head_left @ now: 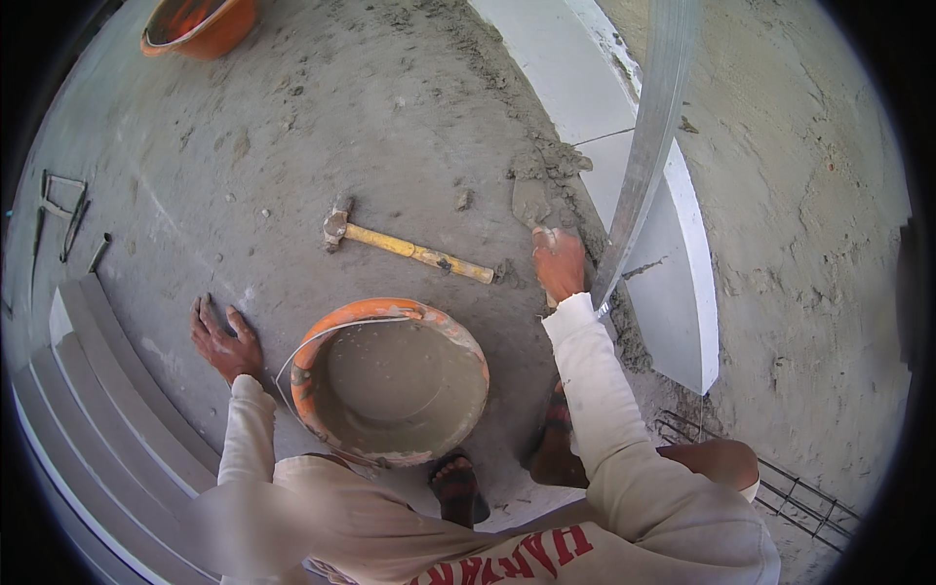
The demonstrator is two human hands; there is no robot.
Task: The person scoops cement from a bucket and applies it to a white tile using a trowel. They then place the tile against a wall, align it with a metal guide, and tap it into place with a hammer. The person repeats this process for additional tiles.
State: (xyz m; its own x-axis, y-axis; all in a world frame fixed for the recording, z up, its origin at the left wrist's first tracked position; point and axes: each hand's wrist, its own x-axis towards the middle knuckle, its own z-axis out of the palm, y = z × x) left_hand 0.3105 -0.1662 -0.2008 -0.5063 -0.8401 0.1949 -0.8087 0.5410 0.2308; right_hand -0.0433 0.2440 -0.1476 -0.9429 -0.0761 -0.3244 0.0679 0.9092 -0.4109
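Note:
My right hand [560, 265] is closed round the handle of a trowel [531, 201], whose mortar-smeared blade points away from me. The blade lies against wet mortar [549, 161] along the edge of a row of white slabs [624, 175]. My left hand [225, 339] rests on the grey floor with its fingers spread, holding nothing. Between my arms stands an orange bucket [304, 390] with greyish, watery liquid [390, 380] in it. Beyond the bucket lies a hammer [409, 252] with a yellow handle.
A long metal straightedge [651, 127] slants over the white slabs, close to my right hand. Long grey slabs [127, 380] are stacked at the left, near a hacksaw-like frame [64, 210]. An orange basin [210, 29] stands far left. Tied steel bars [804, 502] lie at lower right.

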